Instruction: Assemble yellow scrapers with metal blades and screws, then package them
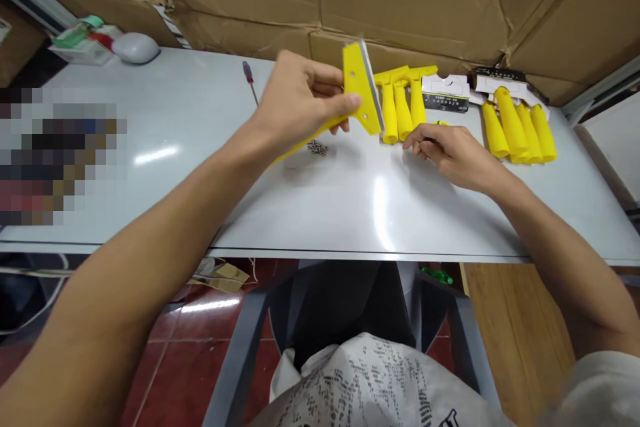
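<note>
My left hand [303, 97] is closed around a yellow scraper [359, 90], holding it above the table. A metal blade runs along the scraper's right edge, and its handle slants down behind my wrist. My right hand [447, 150] rests low over the table with fingers curled together; whatever is between the fingertips is hidden. Just left of those fingertips lie several yellow scraper handles [403, 110], side by side. A small pile of screws [316, 147] sits on the table below my left hand.
A screwdriver [250, 80] lies behind my left wrist. White-and-black packaging cards [446, 92] and more yellow handles [511, 123] are at the right back. A computer mouse-like white object [135, 48] is at the far left. Cardboard [400, 0] walls the table's back edge.
</note>
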The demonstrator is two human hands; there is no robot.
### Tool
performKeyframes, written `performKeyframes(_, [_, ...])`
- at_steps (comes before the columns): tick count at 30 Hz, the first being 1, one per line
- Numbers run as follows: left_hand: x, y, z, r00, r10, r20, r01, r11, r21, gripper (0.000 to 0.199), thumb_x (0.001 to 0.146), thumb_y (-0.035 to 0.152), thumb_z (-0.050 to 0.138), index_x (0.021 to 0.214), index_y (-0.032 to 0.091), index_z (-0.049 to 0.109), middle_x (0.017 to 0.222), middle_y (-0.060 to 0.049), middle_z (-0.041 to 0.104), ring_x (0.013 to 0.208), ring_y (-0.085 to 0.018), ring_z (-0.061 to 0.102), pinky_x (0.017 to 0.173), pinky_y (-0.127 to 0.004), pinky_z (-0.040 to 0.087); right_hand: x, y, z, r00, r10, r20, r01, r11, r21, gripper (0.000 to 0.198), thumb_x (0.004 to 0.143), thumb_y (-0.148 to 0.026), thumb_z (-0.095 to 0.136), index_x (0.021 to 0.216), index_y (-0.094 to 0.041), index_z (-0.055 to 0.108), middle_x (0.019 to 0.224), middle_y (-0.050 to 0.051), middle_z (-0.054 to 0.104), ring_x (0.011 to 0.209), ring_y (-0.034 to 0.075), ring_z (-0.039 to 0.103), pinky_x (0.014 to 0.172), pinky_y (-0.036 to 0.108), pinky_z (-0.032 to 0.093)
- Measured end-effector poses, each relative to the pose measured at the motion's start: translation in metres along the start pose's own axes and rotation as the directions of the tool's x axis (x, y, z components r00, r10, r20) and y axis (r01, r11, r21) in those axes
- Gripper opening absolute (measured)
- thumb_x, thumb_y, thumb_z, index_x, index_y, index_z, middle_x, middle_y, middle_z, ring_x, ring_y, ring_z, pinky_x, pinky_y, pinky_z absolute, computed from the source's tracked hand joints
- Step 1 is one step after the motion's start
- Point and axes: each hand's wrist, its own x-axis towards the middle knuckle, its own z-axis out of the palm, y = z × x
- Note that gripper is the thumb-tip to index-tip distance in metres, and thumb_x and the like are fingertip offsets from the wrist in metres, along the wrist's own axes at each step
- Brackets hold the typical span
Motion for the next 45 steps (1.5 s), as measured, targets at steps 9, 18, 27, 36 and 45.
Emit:
performKeyframes(9, [-0.019, -0.004, 0.026, 0.956, -0.11, 0.272, 0.091, 0.992, 0.083, 0.024, 0.094, 0.042, 0.095, 0.091, 0.021, 0.084, 0.076, -0.002, 0.077, 0.07, -0.018, 0.073, 0.068, -0.028, 0.061, -0.018, 0.01, 0.03, 0.966, -0.226, -0.128, 0.191, 0.951, -0.242, 0.053, 0.105, -0.003, 0.049, 0.139, -0.021, 0.086, 0.134, 0.016, 0.088, 0.118, 0.032, 0.082, 0.101, 0.045, 0.062])
performKeyframes(18, [-0.021, -0.006, 0.029, 0.959, -0.133, 0.249, 0.114, 0.989, 0.091, 0.021, 0.094, 0.039, 0.097, 0.097, 0.022, 0.085, 0.078, -0.002, 0.078, 0.066, -0.018, 0.073, 0.064, -0.029, 0.063, -0.023, 0.006, 0.02, 0.956, -0.105, -0.274, 0.048, 0.977, -0.205, 0.028, 0.119, -0.033, 0.062, 0.12, -0.027, 0.089, 0.12, 0.014, 0.09, 0.106, 0.034, 0.081, 0.096, 0.049, 0.061])
performKeyframes(27, [-0.027, -0.004, 0.041, 0.939, -0.143, 0.313, 0.109, 0.987, 0.122, 0.013, 0.094, 0.032, 0.094, 0.095, 0.022, 0.087, 0.078, -0.002, 0.081, 0.066, -0.019, 0.078, 0.061, -0.028, 0.06, -0.021, -0.002, 0.017, 0.911, 0.218, -0.35, -0.012, 0.862, 0.506, 0.045, 0.089, -0.066, 0.107, 0.086, -0.025, 0.089, 0.076, 0.004, 0.08, 0.065, 0.019, 0.067, 0.066, 0.038, 0.056])
performKeyframes(36, [-0.035, -0.003, 0.049, 0.935, -0.146, 0.324, 0.165, 0.986, -0.03, 0.043, 0.087, 0.029, 0.093, 0.118, 0.028, 0.064, 0.087, -0.001, 0.09, 0.064, -0.021, 0.082, 0.059, -0.03, 0.064, -0.014, -0.017, 0.029, 0.968, 0.23, -0.101, -0.045, 0.553, 0.832, 0.055, 0.065, -0.063, 0.121, 0.084, -0.023, 0.087, 0.089, 0.006, 0.086, 0.072, 0.019, 0.074, 0.071, 0.039, 0.071])
performKeyframes(45, [-0.04, 0.002, 0.052, 0.929, -0.154, 0.336, 0.17, 0.985, -0.021, 0.056, 0.088, 0.038, 0.103, 0.12, 0.028, 0.057, 0.087, 0.0, 0.089, 0.069, -0.023, 0.086, 0.061, -0.032, 0.065, -0.014, -0.036, 0.033, 0.974, 0.221, -0.043, -0.069, 0.475, 0.877, 0.059, 0.071, -0.062, 0.116, 0.079, -0.024, 0.073, 0.086, 0.001, 0.079, 0.078, 0.015, 0.066, 0.067, 0.029, 0.056])
